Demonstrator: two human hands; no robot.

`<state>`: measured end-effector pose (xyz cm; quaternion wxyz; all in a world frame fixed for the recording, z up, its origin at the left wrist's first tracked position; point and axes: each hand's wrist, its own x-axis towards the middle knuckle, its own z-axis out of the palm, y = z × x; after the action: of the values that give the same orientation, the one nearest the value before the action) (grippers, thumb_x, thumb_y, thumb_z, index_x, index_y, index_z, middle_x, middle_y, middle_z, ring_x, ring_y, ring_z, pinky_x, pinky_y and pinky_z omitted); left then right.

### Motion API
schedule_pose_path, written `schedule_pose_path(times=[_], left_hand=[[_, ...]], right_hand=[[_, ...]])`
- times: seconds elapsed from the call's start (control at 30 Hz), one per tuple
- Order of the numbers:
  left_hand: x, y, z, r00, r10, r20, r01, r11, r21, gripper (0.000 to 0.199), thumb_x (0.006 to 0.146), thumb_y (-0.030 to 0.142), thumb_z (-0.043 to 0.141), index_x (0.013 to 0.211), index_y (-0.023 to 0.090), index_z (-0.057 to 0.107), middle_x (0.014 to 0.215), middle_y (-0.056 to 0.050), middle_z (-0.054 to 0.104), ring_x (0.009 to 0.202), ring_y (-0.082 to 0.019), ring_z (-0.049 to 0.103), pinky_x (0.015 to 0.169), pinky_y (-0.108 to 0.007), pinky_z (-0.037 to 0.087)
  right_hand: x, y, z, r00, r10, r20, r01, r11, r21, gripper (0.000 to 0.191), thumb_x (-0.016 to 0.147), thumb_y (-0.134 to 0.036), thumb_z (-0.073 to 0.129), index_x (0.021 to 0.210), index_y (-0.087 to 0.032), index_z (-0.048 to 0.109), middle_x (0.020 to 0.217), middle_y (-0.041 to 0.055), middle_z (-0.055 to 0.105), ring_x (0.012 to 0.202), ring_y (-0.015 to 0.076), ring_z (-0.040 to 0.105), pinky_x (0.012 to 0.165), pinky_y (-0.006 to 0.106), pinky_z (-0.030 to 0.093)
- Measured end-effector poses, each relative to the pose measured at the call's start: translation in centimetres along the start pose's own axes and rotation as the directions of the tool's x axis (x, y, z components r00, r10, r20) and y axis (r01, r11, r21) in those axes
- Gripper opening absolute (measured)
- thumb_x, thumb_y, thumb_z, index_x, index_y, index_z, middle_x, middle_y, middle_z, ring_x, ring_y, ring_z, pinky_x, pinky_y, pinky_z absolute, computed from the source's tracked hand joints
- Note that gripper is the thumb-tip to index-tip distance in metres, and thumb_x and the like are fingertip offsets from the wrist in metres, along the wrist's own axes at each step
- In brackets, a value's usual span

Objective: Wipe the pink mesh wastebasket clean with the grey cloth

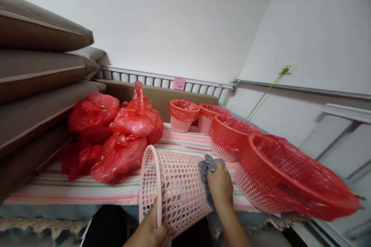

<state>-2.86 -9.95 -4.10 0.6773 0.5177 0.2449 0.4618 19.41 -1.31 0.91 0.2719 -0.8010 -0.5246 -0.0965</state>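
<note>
A pale pink perforated plastic wastebasket (pixel 182 185) lies tipped on its side at the front of the bed, mouth to the left. My left hand (pixel 153 227) grips its rim, the fingers reaching inside and the thumb outside. My right hand (pixel 220 185) is closed around a grey cloth (pixel 205 173), which touches the basket near its base. To the right, a row of similar baskets is lined with red plastic bags; the nearest lined basket (pixel 261 189) sits close to my right forearm. Several filled red plastic bags (pixel 121 158) are heaped at the left.
Stacked brown cushions (pixel 43 73) rise along the left side. A striped sheet (pixel 72 191) covers the bed. Behind it runs a white railing (pixel 139 76) with a pink note (pixel 179 83). A green cord (pixel 268 92) hangs from a wall socket on the right.
</note>
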Motion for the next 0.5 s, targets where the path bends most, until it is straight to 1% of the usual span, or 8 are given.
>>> schedule_pose_path(times=[0.1, 0.17, 0.23, 0.3, 0.33, 0.4, 0.47, 0.5], left_hand=[[0.2, 1.1, 0.9, 0.999, -0.008, -0.035, 0.005, 0.995, -0.105, 0.084, 0.067, 0.007, 0.057, 0.141, 0.024, 0.021, 0.135, -0.007, 0.051, 0.132, -0.024, 0.036, 0.113, -0.043, 0.018], [0.2, 1.2, 1.3, 0.997, -0.041, -0.065, 0.025, 0.975, -0.223, 0.088, 0.065, 0.013, 0.064, 0.14, 0.026, 0.02, 0.128, -0.007, 0.056, 0.125, -0.027, 0.045, 0.109, -0.045, 0.027], [0.1, 0.6, 1.3, 0.994, -0.087, -0.073, 0.064, 0.959, -0.275, 0.089, 0.065, 0.025, 0.071, 0.139, 0.028, 0.02, 0.116, -0.008, 0.064, 0.111, -0.029, 0.057, 0.1, -0.047, 0.038], [-0.1, -0.2, 0.9, 0.991, -0.109, -0.072, 0.089, 0.968, -0.236, 0.088, 0.065, 0.04, 0.073, 0.137, 0.027, 0.024, 0.101, -0.008, 0.069, 0.095, -0.029, 0.065, 0.092, -0.048, 0.045], [-0.1, -0.6, 0.6, 0.991, -0.11, -0.073, 0.094, 0.977, -0.19, 0.086, 0.065, 0.046, 0.072, 0.136, 0.027, 0.027, 0.096, -0.008, 0.069, 0.09, -0.029, 0.066, 0.09, -0.048, 0.045], [-0.2, -1.2, 0.1, 0.993, -0.09, -0.071, 0.083, 0.992, -0.096, 0.083, 0.065, 0.048, 0.072, 0.134, 0.026, 0.033, 0.096, -0.008, 0.069, 0.094, -0.029, 0.064, 0.096, -0.049, 0.041], [-0.1, -1.7, -0.2, 0.997, -0.061, -0.041, 0.059, 0.997, -0.057, 0.082, 0.066, 0.048, 0.071, 0.135, 0.026, 0.033, 0.108, -0.009, 0.067, 0.108, -0.031, 0.058, 0.106, -0.049, 0.029], [-0.1, -2.1, -0.2, 0.999, -0.047, -0.015, 0.045, 0.997, -0.067, 0.084, 0.066, 0.049, 0.071, 0.137, 0.027, 0.031, 0.116, -0.01, 0.064, 0.115, -0.032, 0.053, 0.11, -0.048, 0.023]], right_hand=[[-2.8, -4.5, -0.5, 0.991, -0.136, -0.002, 0.135, 0.981, 0.14, 0.028, 0.08, -0.027, 0.049, 0.105, -0.016, 0.055, 0.094, 0.0103, 0.061, 0.087, 0.0235, 0.058, 0.069, 0.03, 0.042], [-5.1, -7.9, -1.3, 0.969, -0.246, -0.01, 0.238, 0.923, 0.301, 0.028, 0.075, -0.017, 0.051, 0.102, -0.017, 0.057, 0.096, 0.0091, 0.06, 0.091, 0.0226, 0.057, 0.075, 0.03, 0.043], [-7.1, -10.6, -2.3, 0.941, -0.336, -0.031, 0.314, 0.84, 0.442, 0.032, 0.07, -0.012, 0.053, 0.101, -0.02, 0.057, 0.097, 0.0074, 0.058, 0.093, 0.0221, 0.055, 0.08, 0.03, 0.043], [-8.5, -12.2, -3.0, 0.917, -0.395, -0.045, 0.361, 0.779, 0.513, 0.035, 0.068, -0.009, 0.053, 0.1, -0.021, 0.057, 0.096, 0.006, 0.057, 0.093, 0.022, 0.054, 0.081, 0.031, 0.043], [-8.9, -12.3, -3.1, 0.907, -0.418, -0.05, 0.381, 0.762, 0.523, 0.036, 0.067, -0.009, 0.053, 0.1, -0.022, 0.057, 0.096, 0.0056, 0.057, 0.092, 0.0221, 0.054, 0.081, 0.032, 0.043], [-8.6, -11.4, -2.7, 0.89, -0.454, -0.055, 0.416, 0.755, 0.507, 0.038, 0.067, -0.008, 0.052, 0.102, -0.022, 0.057, 0.097, 0.0056, 0.057, 0.092, 0.022, 0.053, 0.081, 0.032, 0.043], [-7.1, -8.9, -1.8, 0.886, -0.46, -0.058, 0.438, 0.79, 0.429, 0.039, 0.068, -0.008, 0.051, 0.105, -0.021, 0.056, 0.101, 0.0073, 0.057, 0.096, 0.0226, 0.053, 0.084, 0.032, 0.042], [-6.0, -7.2, -1.2, 0.897, -0.439, -0.055, 0.428, 0.827, 0.365, 0.039, 0.07, -0.008, 0.05, 0.107, -0.02, 0.056, 0.102, 0.0084, 0.057, 0.098, 0.023, 0.052, 0.084, 0.033, 0.041]])
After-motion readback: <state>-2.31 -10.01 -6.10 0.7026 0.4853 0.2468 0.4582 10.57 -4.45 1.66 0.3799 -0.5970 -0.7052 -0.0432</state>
